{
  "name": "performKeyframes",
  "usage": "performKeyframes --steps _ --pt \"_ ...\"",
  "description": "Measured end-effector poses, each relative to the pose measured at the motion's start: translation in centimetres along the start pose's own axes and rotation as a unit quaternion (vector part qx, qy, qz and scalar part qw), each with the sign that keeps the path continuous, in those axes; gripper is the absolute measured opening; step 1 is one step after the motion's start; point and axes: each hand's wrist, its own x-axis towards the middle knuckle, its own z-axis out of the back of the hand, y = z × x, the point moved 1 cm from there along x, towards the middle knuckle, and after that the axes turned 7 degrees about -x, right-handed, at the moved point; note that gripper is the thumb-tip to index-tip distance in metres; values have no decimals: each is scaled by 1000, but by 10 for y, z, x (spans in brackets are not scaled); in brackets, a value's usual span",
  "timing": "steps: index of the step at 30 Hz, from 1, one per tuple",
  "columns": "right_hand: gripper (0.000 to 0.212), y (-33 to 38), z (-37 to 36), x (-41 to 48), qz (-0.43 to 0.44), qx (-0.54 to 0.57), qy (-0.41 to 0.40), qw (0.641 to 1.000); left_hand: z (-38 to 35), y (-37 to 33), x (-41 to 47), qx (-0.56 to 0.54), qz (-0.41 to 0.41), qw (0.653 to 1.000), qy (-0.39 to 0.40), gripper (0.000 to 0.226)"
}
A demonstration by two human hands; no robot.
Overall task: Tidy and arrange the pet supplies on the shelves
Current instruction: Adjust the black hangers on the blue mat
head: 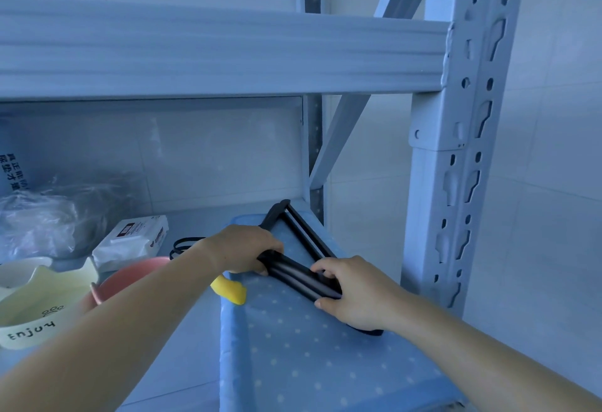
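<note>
Hands (247, 249) (351, 291) grip black folded frame (293, 268) on dotted blue cushion (309, 362).

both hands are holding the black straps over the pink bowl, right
Not quite. The head view shows the left hand and right hand holding the black straps on the blue dotted cushion; the pink bowl sits off to its left.

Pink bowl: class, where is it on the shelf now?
In the head view, the pink bowl sits lower left, beside the cream "Enjoy" bowl and in front of the white pack, partly behind the left forearm.
</note>
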Motion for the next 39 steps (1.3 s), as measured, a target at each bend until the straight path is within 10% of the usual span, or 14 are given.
performKeyframes --steps 20,27,39 --pt "28 26 26 -80 -86 -115 -10 990 -9 -86 -32 -74 -73 993 -51 35" --pt "29 42 34 -91 -92 -186 -5 978 -12 -81 -76 -50 -46 989 -129 62" --pt "35 89 19 -97 -18 -144 -46 988 -27 -70 -157 -49 38 987 -151 48"
